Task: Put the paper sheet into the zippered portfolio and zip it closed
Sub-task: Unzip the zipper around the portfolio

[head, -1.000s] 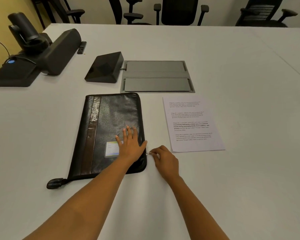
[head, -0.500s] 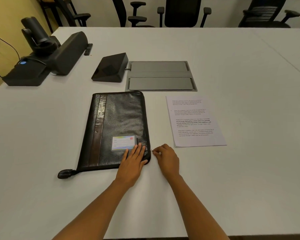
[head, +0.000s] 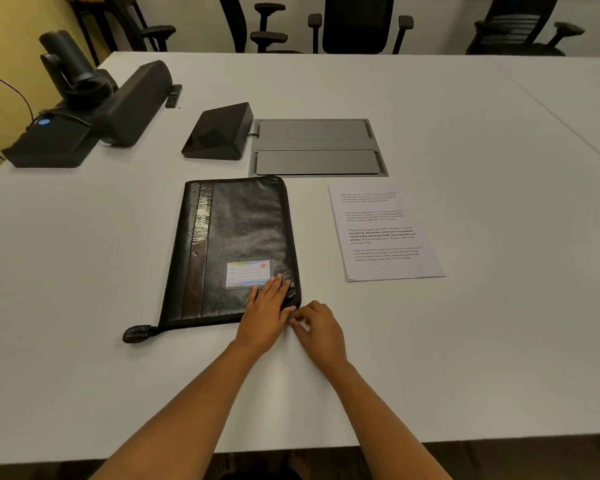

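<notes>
Closed portfolio and loose sheet, flat on the table, both hands at the portfolio's near right corner.
The black leather portfolio [head: 236,237] lies midway along the near edge of the white table [head: 465,341], long axis running near to far, with a brown strip [head: 198,258] along its left side, a pale label card [head: 249,274] low on the cover, and a strap tab [head: 137,334] trailing from its near left corner. The left hand [head: 265,311] rests flat on the cover, fingers straight. The right hand [head: 321,332], fingers curled, pinches the zipper pull [head: 293,318]. The printed paper sheet [head: 385,233] lies apart to the right, long axis near to far, top edge toward the far edge.
</notes>
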Tool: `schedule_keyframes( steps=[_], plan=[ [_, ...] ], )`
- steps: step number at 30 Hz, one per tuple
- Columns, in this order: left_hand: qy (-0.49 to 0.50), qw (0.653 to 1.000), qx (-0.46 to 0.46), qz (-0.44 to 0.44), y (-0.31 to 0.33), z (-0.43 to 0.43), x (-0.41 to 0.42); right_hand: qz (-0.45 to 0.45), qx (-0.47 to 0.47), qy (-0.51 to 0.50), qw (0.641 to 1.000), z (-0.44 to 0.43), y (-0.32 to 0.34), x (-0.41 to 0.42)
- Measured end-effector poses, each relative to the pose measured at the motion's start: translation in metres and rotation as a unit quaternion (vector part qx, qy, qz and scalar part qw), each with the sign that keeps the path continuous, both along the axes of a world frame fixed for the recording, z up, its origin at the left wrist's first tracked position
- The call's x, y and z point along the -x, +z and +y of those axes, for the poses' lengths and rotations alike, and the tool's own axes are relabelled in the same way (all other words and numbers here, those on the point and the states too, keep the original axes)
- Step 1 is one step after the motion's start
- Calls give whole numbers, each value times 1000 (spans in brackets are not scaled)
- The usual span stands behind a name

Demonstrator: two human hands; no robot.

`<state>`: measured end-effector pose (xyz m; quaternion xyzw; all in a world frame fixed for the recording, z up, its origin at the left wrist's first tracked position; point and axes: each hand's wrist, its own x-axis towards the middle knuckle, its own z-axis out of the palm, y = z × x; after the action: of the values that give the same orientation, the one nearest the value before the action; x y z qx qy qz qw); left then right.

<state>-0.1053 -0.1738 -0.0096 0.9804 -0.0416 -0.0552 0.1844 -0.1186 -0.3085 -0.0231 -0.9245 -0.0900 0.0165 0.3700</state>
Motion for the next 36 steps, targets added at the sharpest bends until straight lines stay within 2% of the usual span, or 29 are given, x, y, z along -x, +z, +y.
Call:
schedule_keyframes(
  steps=[3,5,9,11,14,17,21,26,30,36],
  plan=[
    [129,981,100,-102,10,-5,14,28,-51,-27,998,3,1,2],
    [198,969,80,-128,14,-11,23,38,-67,-26,997,5,1,4],
    [271,960,74,-14,19,-20,27,42,-76,-22,996,5,3,7],
    [299,947,104,49,22,-23,27,45,-76,-25,996,6,4,10],
    [337,921,180,77,26,-26,27,42,-79,-27,996,7,2,14],
    [346,905,233,87,26,-28,24,39,-87,-24,995,8,1,19],
    [345,906,238,63,23,-29,26,48,-104,-31,993,10,2,24],
    [323,914,242,41,18,-27,32,127,-212,-151,957,15,20,12],
    [302,925,230,28,14,-23,33,209,-159,-160,952,21,29,-8],
    [254,943,213,-1,11,-6,37,247,-143,-184,941,17,27,-24]
  ],
)
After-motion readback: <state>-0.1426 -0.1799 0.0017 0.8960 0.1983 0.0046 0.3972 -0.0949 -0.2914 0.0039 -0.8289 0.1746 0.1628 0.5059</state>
